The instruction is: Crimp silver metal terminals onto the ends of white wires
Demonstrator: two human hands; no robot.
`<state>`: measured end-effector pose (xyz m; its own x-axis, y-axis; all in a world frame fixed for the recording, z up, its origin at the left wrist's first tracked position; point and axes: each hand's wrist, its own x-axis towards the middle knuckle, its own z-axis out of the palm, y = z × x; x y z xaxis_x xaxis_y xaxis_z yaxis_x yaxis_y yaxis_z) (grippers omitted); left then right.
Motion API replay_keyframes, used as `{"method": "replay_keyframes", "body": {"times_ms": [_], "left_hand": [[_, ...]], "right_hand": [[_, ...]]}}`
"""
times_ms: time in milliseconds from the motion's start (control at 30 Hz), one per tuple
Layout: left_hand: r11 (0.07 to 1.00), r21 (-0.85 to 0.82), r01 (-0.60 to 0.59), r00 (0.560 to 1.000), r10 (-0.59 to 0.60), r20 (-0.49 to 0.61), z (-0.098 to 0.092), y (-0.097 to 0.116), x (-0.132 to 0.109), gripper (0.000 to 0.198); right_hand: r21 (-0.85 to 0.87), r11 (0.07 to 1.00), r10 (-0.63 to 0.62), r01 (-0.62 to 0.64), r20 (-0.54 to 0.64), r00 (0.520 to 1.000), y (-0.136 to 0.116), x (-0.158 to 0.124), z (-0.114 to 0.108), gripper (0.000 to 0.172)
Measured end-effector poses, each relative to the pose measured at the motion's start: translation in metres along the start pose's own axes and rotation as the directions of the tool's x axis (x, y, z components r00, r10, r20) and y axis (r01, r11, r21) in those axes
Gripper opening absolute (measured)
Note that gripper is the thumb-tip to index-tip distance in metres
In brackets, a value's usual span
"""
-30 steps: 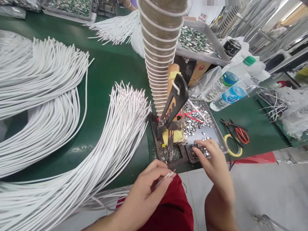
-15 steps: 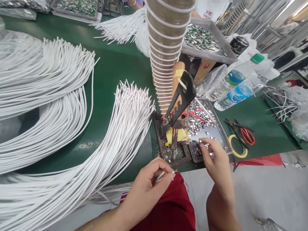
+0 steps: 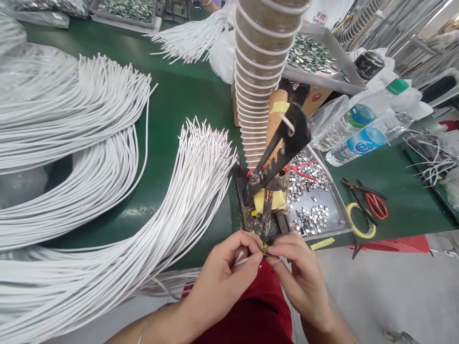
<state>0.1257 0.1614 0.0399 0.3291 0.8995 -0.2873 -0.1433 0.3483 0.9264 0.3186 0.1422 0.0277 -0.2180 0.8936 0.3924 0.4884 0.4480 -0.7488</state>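
My left hand (image 3: 225, 277) pinches the stripped end of a thin white wire (image 3: 241, 261) just below the table edge. My right hand (image 3: 299, 274) has its fingertips pinched against that wire tip, holding a tiny metal piece too small to make out. Both hands meet under the black lever press (image 3: 276, 157), which stands at the table's front edge. To the press's right lies a grey tray (image 3: 339, 210) of small shiny metal clips (image 3: 311, 220). A big fan of white cables (image 3: 172, 205) lies to the left.
More white cable bundles (image 3: 71, 110) cover the green table (image 3: 179, 100). A ribbed hose (image 3: 258, 71) rises behind the press. Two water bottles (image 3: 362, 134), red-handled scissors (image 3: 373, 200), yellow tape ring (image 3: 360, 224) and another clip tray (image 3: 315, 55) are at right.
My right hand left the clip tray and came down left to meet my left hand at the wire tip. The view shifted slightly, moving things right in the picture.
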Motion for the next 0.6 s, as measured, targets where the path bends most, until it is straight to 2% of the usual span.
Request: {"method": "replay_keyframes", "body": {"times_ms": [267,400,600], "left_hand": [[0.995,-0.083,0.058,0.998,-0.060,-0.024,-0.001,0.005,0.002,0.013],[0.995,-0.077,0.068,0.996,-0.072,-0.060,-0.001,0.006,0.005,0.013],[0.995,-0.089,0.047,0.994,-0.056,-0.097,-0.001,0.008,0.011,0.013]], "right_hand": [[-0.094,0.995,-0.018,0.015,-0.036,0.999,0.000,-0.009,0.003,0.040],[-0.083,0.996,-0.037,0.028,-0.114,0.993,0.004,-0.013,0.009,0.034],[-0.109,0.992,-0.073,0.059,-0.131,0.989,0.006,-0.011,0.016,0.038]]}}
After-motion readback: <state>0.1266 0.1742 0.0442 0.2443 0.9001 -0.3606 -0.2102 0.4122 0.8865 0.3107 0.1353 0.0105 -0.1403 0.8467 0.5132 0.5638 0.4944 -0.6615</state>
